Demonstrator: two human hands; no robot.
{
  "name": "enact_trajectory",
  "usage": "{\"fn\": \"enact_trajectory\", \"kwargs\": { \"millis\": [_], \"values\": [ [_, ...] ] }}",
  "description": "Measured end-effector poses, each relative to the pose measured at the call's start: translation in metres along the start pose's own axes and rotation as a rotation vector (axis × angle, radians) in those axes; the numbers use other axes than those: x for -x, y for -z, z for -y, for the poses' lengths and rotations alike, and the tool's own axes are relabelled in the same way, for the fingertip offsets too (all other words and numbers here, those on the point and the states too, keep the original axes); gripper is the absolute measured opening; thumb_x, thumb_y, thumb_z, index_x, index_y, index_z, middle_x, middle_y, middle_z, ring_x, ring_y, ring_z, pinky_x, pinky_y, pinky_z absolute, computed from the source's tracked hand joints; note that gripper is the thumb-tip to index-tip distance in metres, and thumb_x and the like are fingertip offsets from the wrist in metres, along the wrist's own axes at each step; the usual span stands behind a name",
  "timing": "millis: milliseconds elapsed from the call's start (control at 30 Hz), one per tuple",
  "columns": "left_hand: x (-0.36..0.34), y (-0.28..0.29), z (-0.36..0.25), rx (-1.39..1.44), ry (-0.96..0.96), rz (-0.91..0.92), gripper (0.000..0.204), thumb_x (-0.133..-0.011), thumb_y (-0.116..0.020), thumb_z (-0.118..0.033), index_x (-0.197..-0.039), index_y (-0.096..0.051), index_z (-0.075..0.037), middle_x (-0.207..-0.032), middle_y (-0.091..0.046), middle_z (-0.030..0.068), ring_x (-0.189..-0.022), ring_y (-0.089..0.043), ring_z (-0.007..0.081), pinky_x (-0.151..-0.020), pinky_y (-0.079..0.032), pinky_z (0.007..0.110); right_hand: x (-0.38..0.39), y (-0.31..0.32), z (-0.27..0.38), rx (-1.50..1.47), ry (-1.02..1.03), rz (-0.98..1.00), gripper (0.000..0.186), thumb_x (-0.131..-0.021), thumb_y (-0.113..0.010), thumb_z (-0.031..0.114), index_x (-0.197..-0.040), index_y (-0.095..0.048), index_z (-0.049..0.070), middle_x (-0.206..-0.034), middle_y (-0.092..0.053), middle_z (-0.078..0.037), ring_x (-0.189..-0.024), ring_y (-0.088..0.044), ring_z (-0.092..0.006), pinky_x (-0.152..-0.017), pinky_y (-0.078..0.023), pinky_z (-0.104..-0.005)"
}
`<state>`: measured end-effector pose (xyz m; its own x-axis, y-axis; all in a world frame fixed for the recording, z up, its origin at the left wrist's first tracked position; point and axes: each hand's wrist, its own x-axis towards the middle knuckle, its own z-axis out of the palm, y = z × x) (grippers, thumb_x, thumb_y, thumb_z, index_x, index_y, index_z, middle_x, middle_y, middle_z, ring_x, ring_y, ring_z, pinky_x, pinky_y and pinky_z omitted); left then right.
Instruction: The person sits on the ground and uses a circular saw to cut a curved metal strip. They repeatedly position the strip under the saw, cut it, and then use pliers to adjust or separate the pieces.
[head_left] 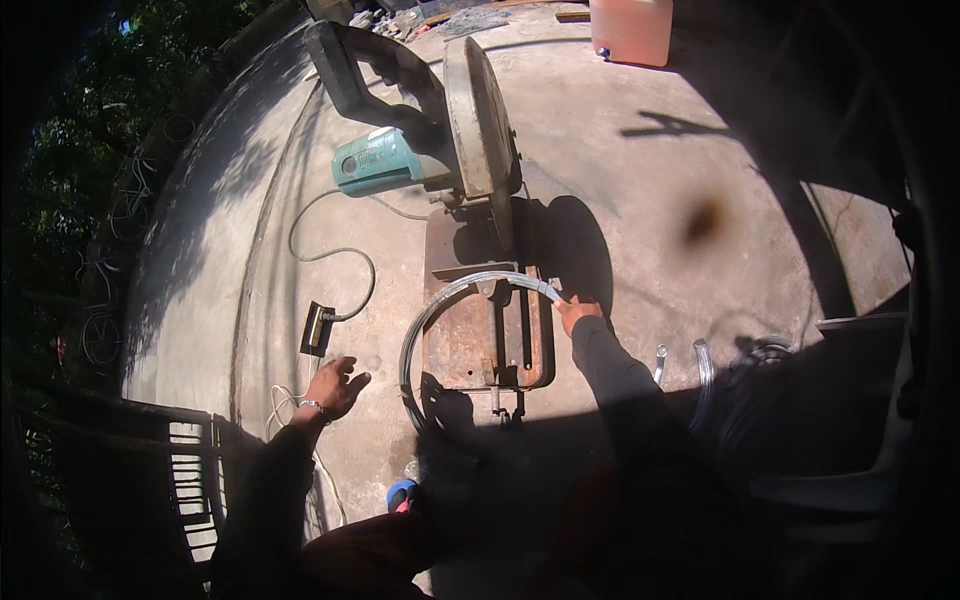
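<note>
My right hand (578, 313) is closed round one end of a curved bundle of grey rods or wires (408, 345). The bundle arches leftward over the rusty base (455, 362) of a cut-off saw, and its lower end runs into shadow near my feet. Lying across the saw's vise (492, 335), it passes in front of the upright blade guard (472, 120). My left hand (338, 388) is empty, fingers apart, held left of the bundle and just below a power socket with a plug (316, 328). The saw's teal motor (380, 163) and black handle (375, 75) stand beyond.
A dark cord (372, 275) loops from the saw to the socket; a pale cable (325, 475) trails below. Shiny curved pieces (704, 372) lie on the concrete (640, 220) at right. A pinkish container (632, 30) stands far back. A barred metal frame (195, 490) is at lower left.
</note>
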<state>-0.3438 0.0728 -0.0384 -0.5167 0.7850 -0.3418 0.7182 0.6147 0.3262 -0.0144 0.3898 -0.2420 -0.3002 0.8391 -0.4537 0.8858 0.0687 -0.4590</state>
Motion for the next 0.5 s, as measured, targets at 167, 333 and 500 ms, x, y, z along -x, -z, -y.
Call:
{"fn": "enact_trajectory", "kwargs": {
  "millis": [167, 333, 500],
  "values": [
    [-0.081, -0.130, 0.033, 0.144, -0.029, -0.066, 0.073, -0.090, -0.070, -0.048, -0.137, -0.050, 0.003, -0.119, -0.063, 0.0317, -0.111, -0.065, 0.0411, -0.094, -0.052, 0.045, 0.029, 0.008, -0.004, 0.066, 0.011, -0.165, 0.044, -0.099, -0.056, 0.042, -0.122, -0.064, 0.005, -0.114, -0.067, -0.026, -0.111, -0.062, -0.0443, -0.096, -0.048, -0.0507],
    [-0.098, -0.154, 0.029, 0.163, -0.083, -0.003, 0.046, -0.090, -0.070, -0.031, -0.115, -0.059, 0.007, -0.095, -0.069, 0.0293, -0.088, -0.069, 0.0419, -0.079, -0.054, 0.045, 0.039, 0.011, 0.008, 0.064, -0.010, -0.269, 0.036, -0.096, -0.063, 0.033, -0.112, -0.068, 0.001, -0.105, -0.069, -0.028, -0.103, -0.065, -0.0463, -0.089, -0.051, -0.0516],
    [-0.082, -0.155, 0.031, 0.179, -0.128, 0.049, 0.032, -0.089, -0.064, -0.023, -0.101, -0.059, 0.006, -0.089, -0.067, 0.0301, -0.088, -0.066, 0.0456, -0.080, -0.053, 0.049, 0.031, 0.017, 0.026, 0.106, -0.074, -0.254, 0.038, -0.098, -0.059, 0.036, -0.106, -0.070, 0.000, -0.101, -0.069, -0.028, -0.100, -0.067, -0.0443, -0.090, -0.051, -0.0509]
  ]
}}
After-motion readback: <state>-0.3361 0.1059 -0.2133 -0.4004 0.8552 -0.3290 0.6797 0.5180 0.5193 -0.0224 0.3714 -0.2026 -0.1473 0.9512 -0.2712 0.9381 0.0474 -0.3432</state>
